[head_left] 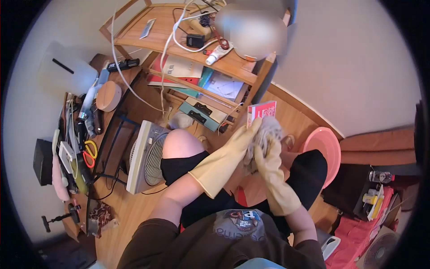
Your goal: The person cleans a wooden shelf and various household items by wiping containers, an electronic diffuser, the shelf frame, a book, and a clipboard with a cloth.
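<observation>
My left hand [244,139], in a long cream rubber glove, is closed on the lower left part of a small red-and-white box [263,110] with printed characters. In my right hand [268,162], gloved the same way, a crumpled grey cloth [270,128] is gripped and lies against the box's lower right side. The cloth hides part of the box and also hangs down between the two gloves. Both hands are held in front of me, above my knees.
Ahead stands a wooden shelf [148,33] with cables, a tube [219,54] and papers. A box fan [148,157] is by my left knee, a pink basin [324,152] by my right. A cluttered side table with orange-handled scissors [91,154] is at left.
</observation>
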Motion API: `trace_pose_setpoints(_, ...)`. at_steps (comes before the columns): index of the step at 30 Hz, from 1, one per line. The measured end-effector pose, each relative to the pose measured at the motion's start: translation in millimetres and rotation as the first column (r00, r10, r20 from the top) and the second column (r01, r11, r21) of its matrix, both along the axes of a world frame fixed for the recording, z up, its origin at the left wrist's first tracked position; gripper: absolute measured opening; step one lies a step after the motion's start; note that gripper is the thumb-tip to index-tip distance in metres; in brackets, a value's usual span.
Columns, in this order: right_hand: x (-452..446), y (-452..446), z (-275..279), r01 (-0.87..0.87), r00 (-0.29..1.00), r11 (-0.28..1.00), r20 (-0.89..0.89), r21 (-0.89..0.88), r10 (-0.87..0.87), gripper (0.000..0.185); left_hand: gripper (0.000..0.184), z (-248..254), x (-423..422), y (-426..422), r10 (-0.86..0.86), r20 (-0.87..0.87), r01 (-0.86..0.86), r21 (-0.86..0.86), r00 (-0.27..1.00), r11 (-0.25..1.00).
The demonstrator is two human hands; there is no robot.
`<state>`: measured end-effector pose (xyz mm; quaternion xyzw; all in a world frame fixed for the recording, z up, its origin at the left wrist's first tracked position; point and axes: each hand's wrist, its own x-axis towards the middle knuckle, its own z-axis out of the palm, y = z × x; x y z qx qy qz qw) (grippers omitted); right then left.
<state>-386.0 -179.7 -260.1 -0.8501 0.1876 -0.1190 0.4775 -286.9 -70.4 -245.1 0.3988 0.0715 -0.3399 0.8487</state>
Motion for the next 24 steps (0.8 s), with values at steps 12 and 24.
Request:
trace_pose_setpoints(12, 14.2, -9.9, -57.4, 0.036, 0.986, 0.743, -0.144, 0.669, 0.082, 0.041, 0.050, -38.6, -43.2, -47.9, -0.029, 0.500, -0.368, 0.675, 0.865, 0.640)
trace_pose_setpoints(24, -15.2, -61.2, -10.5, 0.266, 0.958, 0.618, -0.275, 0.740, -0.084, 0.058, 0.088, 1.5, -4.7, -5.4, -0.288, 0.432, -0.072, 0.649, 0.855, 0.758)
